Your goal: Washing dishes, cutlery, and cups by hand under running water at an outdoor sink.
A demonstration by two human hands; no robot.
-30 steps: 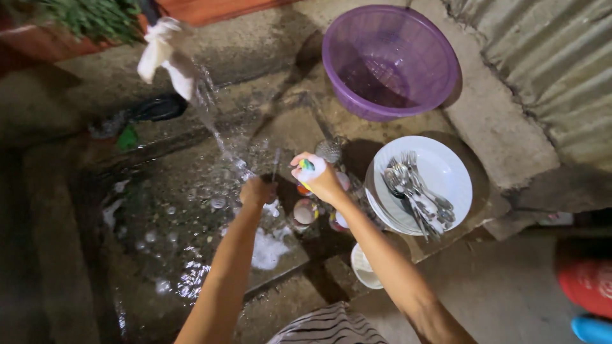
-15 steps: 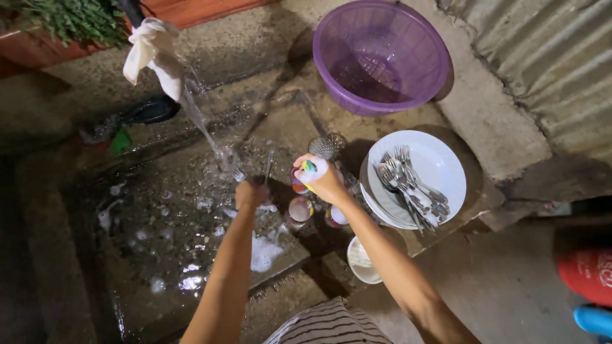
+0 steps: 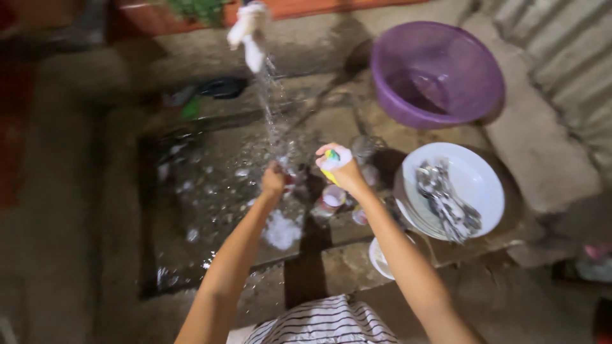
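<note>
Now the view has swung left vs. half a sec ago: tap, basin and plates all sit further right in frame, pics blurrier. The hands barely shifted relative to the stream. Left hand (image 3: 273,181) has crept up a bit, right under the falling water (image 3: 271,114), fist closed on a thin utensil; a sec ago a slim handle stuck up from it, now blur hides it, so can't tell what kind. Right hand (image 3: 341,169) holds steady, wrapped tight round a soapy sponge (image 3: 331,157) w/ yellow-green showing, just beside the left hand, above the cups. My read: rinsing under way, one piece at the stream, sponge kept ready.

Count, approx. where blurred:
- 1 tap wrapped in white cloth (image 3: 248,32)
- 1 purple basin (image 3: 437,73), far right, no dishes seen inside
- plates (image 3: 475,185): a stack, at least 2 rims seen, exact no. unclear
- cutlery (image 3: 446,204): a heap on top plate, too blurred to count
- cups (image 3: 333,196): 2–3 small ones below right hand
- 1 white bowl (image 3: 381,258) near the edge
- foam (image 3: 282,230): 1 patch on the wet slab
</note>
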